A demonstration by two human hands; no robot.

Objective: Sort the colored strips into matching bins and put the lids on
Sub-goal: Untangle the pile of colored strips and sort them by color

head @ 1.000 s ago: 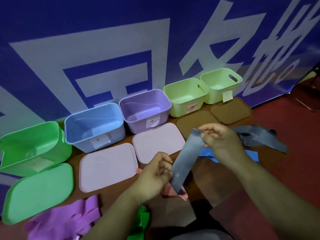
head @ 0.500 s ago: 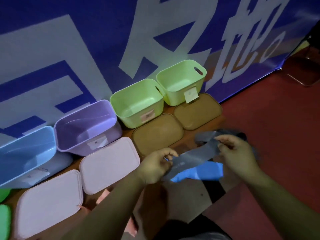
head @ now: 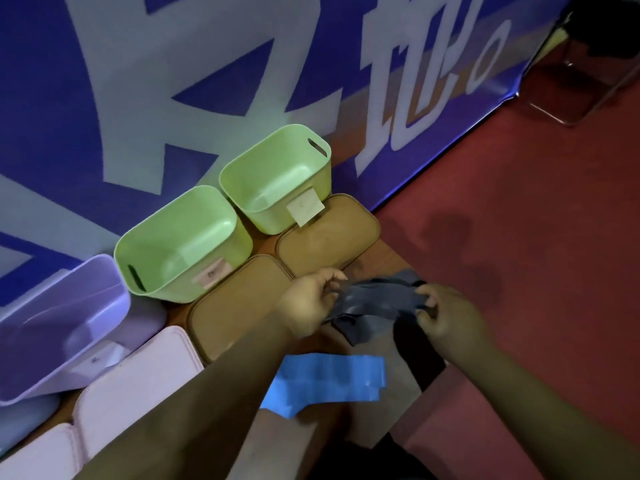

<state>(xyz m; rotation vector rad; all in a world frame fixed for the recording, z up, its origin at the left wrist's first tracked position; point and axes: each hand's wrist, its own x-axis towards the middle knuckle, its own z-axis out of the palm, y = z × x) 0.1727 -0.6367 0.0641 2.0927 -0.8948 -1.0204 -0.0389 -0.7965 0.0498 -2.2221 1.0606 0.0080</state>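
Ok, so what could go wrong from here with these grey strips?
The grey strips are bunched between the left hand and right hand; one could slip out. The two light green bins nearby look alike apart from small paper labels, so a wrong drop is possible. The left forearm, beside the blue strip, could sweep it away.

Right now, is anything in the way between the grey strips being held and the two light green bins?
Nothing visible blocks them. The left hand and right hand hold the grey strips beside two brown lids lying flat in front of the green bins, whose tops are open.
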